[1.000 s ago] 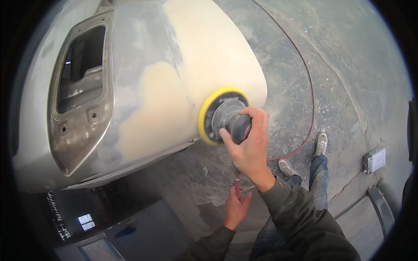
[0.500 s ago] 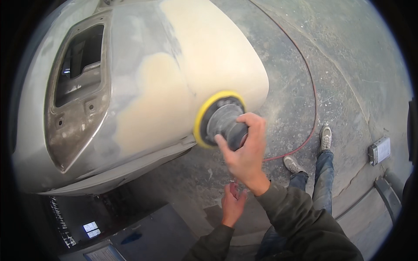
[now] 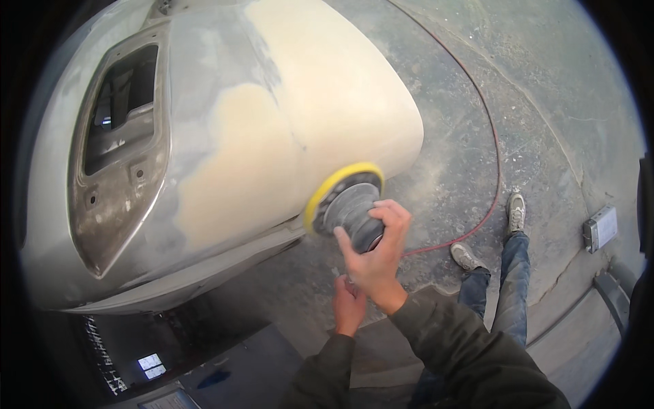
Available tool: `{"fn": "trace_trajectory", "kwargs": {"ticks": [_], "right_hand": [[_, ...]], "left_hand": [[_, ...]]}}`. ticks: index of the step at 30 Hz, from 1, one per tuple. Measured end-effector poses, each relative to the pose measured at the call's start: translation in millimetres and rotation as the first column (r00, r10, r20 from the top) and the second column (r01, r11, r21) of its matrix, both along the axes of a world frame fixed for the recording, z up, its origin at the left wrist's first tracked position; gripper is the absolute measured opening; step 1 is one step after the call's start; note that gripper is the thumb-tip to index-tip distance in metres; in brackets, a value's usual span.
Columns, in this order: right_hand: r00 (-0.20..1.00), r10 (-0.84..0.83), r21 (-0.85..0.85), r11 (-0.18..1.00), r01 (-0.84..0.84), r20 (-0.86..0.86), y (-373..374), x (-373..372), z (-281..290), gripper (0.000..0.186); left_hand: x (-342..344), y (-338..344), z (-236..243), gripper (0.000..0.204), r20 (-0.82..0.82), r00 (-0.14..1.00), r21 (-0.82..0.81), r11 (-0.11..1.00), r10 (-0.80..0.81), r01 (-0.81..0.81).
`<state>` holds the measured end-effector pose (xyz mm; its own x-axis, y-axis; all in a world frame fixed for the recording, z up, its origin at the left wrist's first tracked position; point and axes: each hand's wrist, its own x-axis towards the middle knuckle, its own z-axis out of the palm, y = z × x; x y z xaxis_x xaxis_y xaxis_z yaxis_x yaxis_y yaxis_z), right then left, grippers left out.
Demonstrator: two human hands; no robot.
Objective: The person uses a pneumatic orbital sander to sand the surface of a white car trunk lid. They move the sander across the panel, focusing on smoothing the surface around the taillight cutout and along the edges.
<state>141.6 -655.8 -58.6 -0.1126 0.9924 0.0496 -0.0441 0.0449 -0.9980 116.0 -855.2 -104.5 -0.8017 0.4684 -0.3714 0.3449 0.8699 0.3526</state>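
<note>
My right hand [image 3: 378, 262] is wrapped round the dark grey body of a round orbital sander [image 3: 354, 210]. The sander's yellow-edged pad [image 3: 340, 178] is tilted against the lower corner of a car body panel [image 3: 340, 88], which carries pale cream filler [image 3: 235, 163] amid grey sanded patches. Below and partly behind my right wrist, my left hand [image 3: 349, 307] is closed around what looks like the red air hose [image 3: 436, 247]; its fingers are partly hidden. That hose runs across the floor and passes behind my right hand.
To the left, a lamp opening [image 3: 122, 116] is cut into the panel, above a lower body edge [image 3: 197, 276]. My feet and legs stand at right, near a grey box [image 3: 600, 228] on the stained concrete floor [image 3: 558, 88]. A dark flat panel [image 3: 252, 361] lies at lower left.
The sander and my right hand have moved slightly down along the panel's lower corner. My left hand has shifted left and up, nearer the right wrist. The view has shifted a little.
</note>
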Motion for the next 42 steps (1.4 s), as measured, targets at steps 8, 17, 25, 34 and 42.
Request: {"fn": "trace_trajectory", "kwargs": {"ticks": [8, 17, 25, 34, 42], "right_hand": [[0.998, 0.045, -0.088, 0.995, -0.042, 0.043, 13.6, 13.9, -5.5, 0.065], [0.94, 0.342, 0.093, 0.935, -0.341, 0.01, 77.5, 22.9, 59.8, 0.057], [0.83, 0.544, 0.105, 0.824, -0.556, 0.124, 189.4, -1.7, 87.0, 0.055], [0.607, 0.766, -0.338, 0.64, -0.691, 0.21, 85.8, 126.9, 2.1, 0.057], [0.755, 0.644, -0.095, 0.765, -0.637, 0.122, 222.6, 69.9, 14.5, 0.055]], "left_hand": [[21.6, 23.0, 17.9, 0.046, 0.15, 0.985, -0.114, 0.991, 0.085, -0.068], [75.7, 76.2, 77.5, 0.045, 0.23, 0.971, 0.082, 0.993, 0.068, -0.089], [106.1, 181.4, 105.7, 0.043, 0.377, 0.921, 0.377, 0.925, -0.099, -0.055], [204.8, 76.4, 30.1, 0.036, 0.775, 0.632, -0.088, 0.989, -0.006, 0.118], [160.9, 240.3, 40.8, 0.031, 0.647, 0.714, -0.214, 0.963, 0.267, -0.166]]}}
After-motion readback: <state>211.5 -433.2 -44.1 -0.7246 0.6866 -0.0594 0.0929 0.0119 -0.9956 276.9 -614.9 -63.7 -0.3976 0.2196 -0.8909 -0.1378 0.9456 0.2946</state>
